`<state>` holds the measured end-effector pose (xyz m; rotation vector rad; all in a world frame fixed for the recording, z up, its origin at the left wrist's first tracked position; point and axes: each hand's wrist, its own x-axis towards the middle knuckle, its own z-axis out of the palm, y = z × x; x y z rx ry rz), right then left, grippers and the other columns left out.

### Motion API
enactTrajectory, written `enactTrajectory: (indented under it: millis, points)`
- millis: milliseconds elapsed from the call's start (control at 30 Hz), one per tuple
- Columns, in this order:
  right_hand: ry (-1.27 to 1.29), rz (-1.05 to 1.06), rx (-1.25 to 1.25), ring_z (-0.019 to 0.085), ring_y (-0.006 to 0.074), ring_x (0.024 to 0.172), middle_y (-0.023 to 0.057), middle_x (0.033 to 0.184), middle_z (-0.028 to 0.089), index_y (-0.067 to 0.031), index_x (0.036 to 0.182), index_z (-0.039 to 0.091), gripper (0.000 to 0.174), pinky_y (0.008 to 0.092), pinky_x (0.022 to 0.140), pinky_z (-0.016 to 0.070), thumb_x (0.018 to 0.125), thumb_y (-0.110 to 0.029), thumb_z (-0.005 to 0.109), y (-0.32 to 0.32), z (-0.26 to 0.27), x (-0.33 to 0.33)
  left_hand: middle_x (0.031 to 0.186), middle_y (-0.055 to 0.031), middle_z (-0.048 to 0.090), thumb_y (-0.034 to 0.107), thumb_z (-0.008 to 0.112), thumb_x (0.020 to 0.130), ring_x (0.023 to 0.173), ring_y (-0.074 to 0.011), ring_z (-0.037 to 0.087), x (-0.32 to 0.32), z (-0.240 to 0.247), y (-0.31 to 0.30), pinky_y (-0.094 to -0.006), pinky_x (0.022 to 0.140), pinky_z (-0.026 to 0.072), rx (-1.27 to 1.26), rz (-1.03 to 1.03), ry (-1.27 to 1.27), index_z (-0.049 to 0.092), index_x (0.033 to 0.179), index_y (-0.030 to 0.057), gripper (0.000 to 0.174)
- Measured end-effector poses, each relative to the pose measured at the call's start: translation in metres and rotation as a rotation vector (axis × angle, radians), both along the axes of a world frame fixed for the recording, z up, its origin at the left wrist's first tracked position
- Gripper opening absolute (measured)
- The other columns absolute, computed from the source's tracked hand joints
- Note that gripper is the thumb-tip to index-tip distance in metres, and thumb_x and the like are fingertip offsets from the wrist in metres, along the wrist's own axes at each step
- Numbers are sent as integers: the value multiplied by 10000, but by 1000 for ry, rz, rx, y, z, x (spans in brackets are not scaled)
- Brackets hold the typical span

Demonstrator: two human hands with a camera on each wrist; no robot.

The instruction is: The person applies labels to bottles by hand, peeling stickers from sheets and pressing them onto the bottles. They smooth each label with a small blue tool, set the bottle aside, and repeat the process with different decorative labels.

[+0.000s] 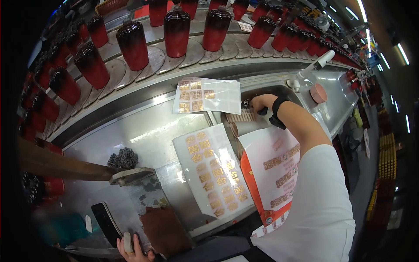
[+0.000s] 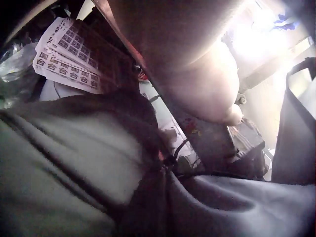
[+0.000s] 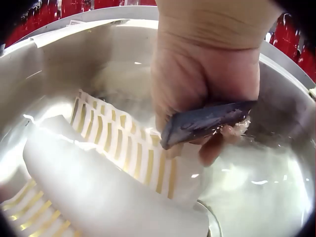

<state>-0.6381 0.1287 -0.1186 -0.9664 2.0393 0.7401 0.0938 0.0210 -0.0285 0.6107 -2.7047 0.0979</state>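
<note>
My right hand reaches down into the sink. In the right wrist view, the curled fingers of that hand hold a dark blue flat scraper-like piece, and the fingertips are at the water. Below and beside them, a decal sheet with gold stripes lies in the water. A curled white sheet overlaps it. My left hand rests at the near edge of the bench, fingers extended, with a pale grey covering or block at one finger. A dark phone lies just beyond it.
Gold-character decal sheets lie left of the sink, and a smaller decal sheet lies behind them. Red-black bottles line the conveyor. A white faucet and pink container stand right. A dark scrubber sits left.
</note>
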Motion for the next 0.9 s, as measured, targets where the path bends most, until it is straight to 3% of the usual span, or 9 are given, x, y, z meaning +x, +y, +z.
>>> enactTrajectory:
  millis: [67,200,267,400,467,667,800,867,900]
  points:
    - [-82,23,-110,669,305,965,116,1108,704,-71,1141,707,438,447,808,522,743,-252,740,2,-1,3,1331,-171,563,493,427,999,1226,-331,524,-1,0,1,-499,1052,378,-19,10,-3,644,1242,46,553]
    - [-73,49,28,657,293,999,85,1155,693,-106,1179,695,479,451,829,514,742,-290,767,-3,-10,4,1332,-168,565,509,390,1004,1227,-325,524,-2,-1,0,-494,1056,374,-23,18,-27,649,1240,48,579]
    - [-65,172,46,663,295,971,91,1153,694,-103,1167,700,494,457,810,517,726,-310,784,-5,-13,3,1326,-166,571,506,378,1008,1227,-323,527,-2,-1,0,-491,1057,372,-38,16,-28,654,1235,50,579]
    - [-88,179,103,667,315,935,102,1105,707,-88,1129,713,438,467,774,519,742,-287,765,-8,-41,-2,1322,-165,576,503,379,1009,1224,-321,533,3,2,3,-488,1058,371,-35,23,-52,662,1223,53,573]
    - [-130,337,39,673,322,885,115,1035,723,-62,1064,730,365,469,733,520,757,-259,741,-7,-45,-5,1314,-165,584,502,377,1008,1219,-318,540,1,3,2,-486,1058,372,-35,15,-45,666,1215,53,572]
    - [-50,335,-16,680,322,853,148,995,725,-43,997,742,303,454,731,526,768,-239,716,-9,-94,-33,1318,-165,584,511,368,1003,1203,-327,549,0,2,6,-486,1043,387,-41,35,-32,678,1190,53,584]
    - [-73,395,-111,679,346,860,152,997,720,-55,1011,743,309,445,737,530,773,-248,709,-30,-8,1,1324,-168,580,417,386,1034,1195,-305,564,1,1,10,-447,1032,418,-66,36,-9,613,1266,27,508]
    - [-95,417,-164,676,353,848,151,972,720,-63,999,748,317,436,737,531,760,-268,711,-24,16,6,1362,-259,469,501,389,959,1263,-480,409,34,-22,12,-609,1058,355,23,118,-191,605,1288,6,632]
    - [-88,419,-160,676,353,848,151,972,720,-63,999,748,317,436,737,531,760,-268,711,-21,33,12,1340,-267,489,495,378,955,1251,-477,430,32,-24,11,-602,1054,364,6,109,-149,630,1256,2,629]
